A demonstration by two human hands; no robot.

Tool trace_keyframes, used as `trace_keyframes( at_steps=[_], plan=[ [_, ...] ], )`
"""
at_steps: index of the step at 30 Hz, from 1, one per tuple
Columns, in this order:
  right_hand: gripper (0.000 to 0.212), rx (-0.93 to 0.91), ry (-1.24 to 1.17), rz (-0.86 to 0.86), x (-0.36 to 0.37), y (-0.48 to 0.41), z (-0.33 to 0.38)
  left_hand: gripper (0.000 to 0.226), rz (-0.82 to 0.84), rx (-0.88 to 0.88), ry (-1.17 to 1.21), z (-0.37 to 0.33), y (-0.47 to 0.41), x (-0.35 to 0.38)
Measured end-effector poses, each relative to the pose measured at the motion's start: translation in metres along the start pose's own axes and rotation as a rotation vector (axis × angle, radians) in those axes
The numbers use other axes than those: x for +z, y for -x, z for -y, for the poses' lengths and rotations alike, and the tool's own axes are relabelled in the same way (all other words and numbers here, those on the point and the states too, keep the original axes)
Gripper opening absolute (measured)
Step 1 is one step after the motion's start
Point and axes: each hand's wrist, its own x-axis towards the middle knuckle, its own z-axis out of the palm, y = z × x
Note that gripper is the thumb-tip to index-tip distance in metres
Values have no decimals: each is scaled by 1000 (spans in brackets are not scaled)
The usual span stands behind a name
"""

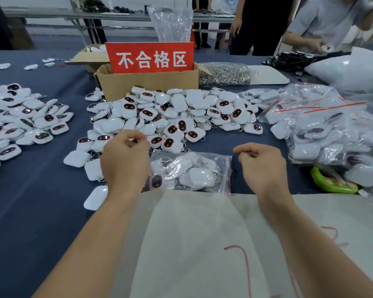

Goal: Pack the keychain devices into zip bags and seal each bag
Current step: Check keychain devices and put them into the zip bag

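Filled zip bag (190,171) lies between left hand (125,162), fingers (136,136) curled, grip unclear, and right hand (262,168), fingers (249,154) loosely curled, empty; likely next: press its seal shut.

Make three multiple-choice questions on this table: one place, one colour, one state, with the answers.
1. Where does the clear plastic zip bag of white keychain devices lie? A on the floor; B between left hand and right hand; C on a shelf.
2. The rectangular sign at the brown cardboard box is: A red; B green; C yellow.
3. That box is: A taped shut; B open; C crushed flat.
Answers: B, a hand on each side; A, red board, white characters; B, flaps folded out.
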Motion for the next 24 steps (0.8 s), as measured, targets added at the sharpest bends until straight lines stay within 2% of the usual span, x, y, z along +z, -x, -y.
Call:
trace_keyframes(
  at_steps=[3,5,7,9,12,14,16,18,20,22,24],
  plan=[
    [40,-115,-21,40,10,-15,5,25,279,100,-342,4,-4,-3],
    [41,-185,5,91,16,-26,8,37,385,148,-445,5,-4,-6],
    [41,-218,19,163,24,-36,12,36,445,175,-422,6,-8,-9],
    [42,-306,86,234,32,-44,17,30,538,157,-300,10,-14,-14],
    [53,-482,346,471,41,-52,25,47,827,68,-51,14,-19,-26],
    [60,-518,465,597,43,-55,29,54,920,91,-98,15,-20,-30],
    [58,-533,469,602,44,-56,28,56,914,97,-163,14,-20,-30],
    [50,-557,441,533,46,-55,25,49,878,90,-121,13,-18,-28],
    [36,-580,417,445,47,-52,23,33,696,119,-33,13,-14,-24],
    [25,-588,396,399,47,-50,20,31,525,218,-56,12,-6,-16],
    [21,-574,389,376,45,-49,18,38,532,319,-118,8,3,-7]
  ],
)
